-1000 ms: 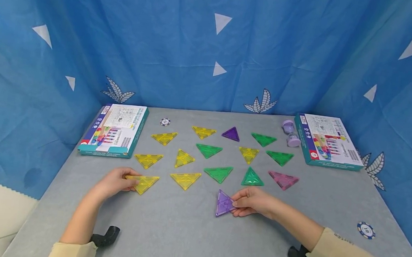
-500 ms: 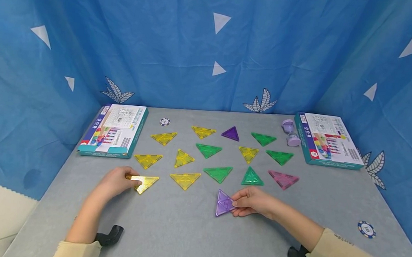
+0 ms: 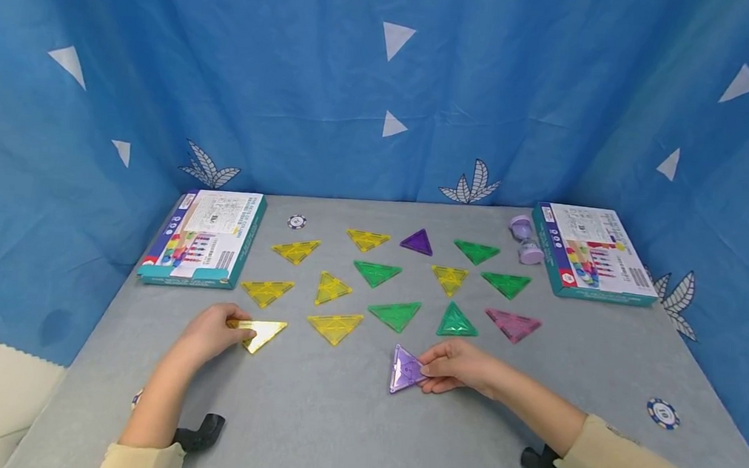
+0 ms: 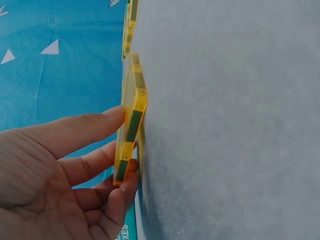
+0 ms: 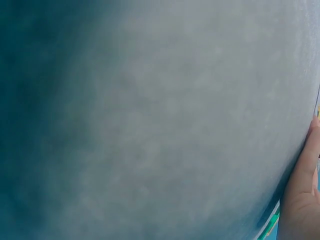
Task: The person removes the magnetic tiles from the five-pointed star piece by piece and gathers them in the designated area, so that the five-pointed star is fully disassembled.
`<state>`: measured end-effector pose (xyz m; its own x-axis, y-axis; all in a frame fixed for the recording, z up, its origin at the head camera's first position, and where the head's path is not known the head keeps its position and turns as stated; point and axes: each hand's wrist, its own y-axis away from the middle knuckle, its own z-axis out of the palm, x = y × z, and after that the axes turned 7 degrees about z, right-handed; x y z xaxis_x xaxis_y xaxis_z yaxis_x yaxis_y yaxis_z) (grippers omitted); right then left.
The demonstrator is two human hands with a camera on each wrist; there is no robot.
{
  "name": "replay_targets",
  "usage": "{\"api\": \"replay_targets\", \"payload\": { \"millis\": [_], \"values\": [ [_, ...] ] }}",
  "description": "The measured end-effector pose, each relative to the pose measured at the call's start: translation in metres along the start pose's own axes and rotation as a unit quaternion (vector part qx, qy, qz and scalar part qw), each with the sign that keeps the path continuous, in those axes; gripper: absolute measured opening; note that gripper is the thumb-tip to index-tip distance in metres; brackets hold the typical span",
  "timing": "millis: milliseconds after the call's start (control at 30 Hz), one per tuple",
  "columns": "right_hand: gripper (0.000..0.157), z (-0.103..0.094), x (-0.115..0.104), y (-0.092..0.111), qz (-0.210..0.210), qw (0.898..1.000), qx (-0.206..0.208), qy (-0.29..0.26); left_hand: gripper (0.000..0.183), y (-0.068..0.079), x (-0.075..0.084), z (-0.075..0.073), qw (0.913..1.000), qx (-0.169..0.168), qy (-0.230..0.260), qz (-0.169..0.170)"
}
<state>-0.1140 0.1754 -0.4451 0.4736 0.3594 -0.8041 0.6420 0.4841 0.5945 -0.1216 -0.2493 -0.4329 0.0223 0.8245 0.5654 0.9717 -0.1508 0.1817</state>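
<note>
At the near left, my left hand (image 3: 210,333) pinches a translucent yellow triangular magnetic tile (image 3: 265,334) by its left corner. The left wrist view shows this yellow tile (image 4: 131,110) edge-on, tilted, thumb on one face and fingers behind. My right hand (image 3: 458,366) holds a light purple triangular magnetic tile (image 3: 406,369) by its right corner, thumb on top. In the right wrist view only part of the right hand (image 5: 302,192) shows at the edge, and its tile is hidden. Ahead lie a yellow tile (image 3: 335,328) and a green tile (image 3: 454,321).
Further yellow, green, pink (image 3: 513,325) and dark purple (image 3: 418,241) tiles lie spread across the grey cloth. Boxes stand at the back left (image 3: 207,234) and back right (image 3: 590,249), with a small purple hourglass-shaped item (image 3: 528,250). A poker chip (image 3: 662,414) lies at right.
The left hand has tilted the yellow tile slightly, so its face now catches bright glare; the left forearm has shifted a little right. The right hand keeps its hold on the purple tile.
</note>
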Motion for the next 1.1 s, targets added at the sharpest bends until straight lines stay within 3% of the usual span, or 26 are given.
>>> {"api": "replay_targets", "payload": {
  "millis": [333,867,1100],
  "values": [
    [0.023,0.001,0.0009,-0.0014,-0.005,1.0,0.005,-0.002,0.035,0.003,0.0016,0.0023,0.9997,0.013,-0.013,0.017],
    [0.024,0.0006,0.0018,0.0003,-0.004,1.0,0.014,-0.001,0.035,0.0034,0.0013,0.0088,0.9991,0.024,-0.029,0.018],
    [0.032,-0.0056,0.0005,0.0026,-0.013,0.999,0.043,0.012,0.041,0.0049,0.0057,0.0082,0.9987,0.019,-0.044,0.02]
  ]
}}
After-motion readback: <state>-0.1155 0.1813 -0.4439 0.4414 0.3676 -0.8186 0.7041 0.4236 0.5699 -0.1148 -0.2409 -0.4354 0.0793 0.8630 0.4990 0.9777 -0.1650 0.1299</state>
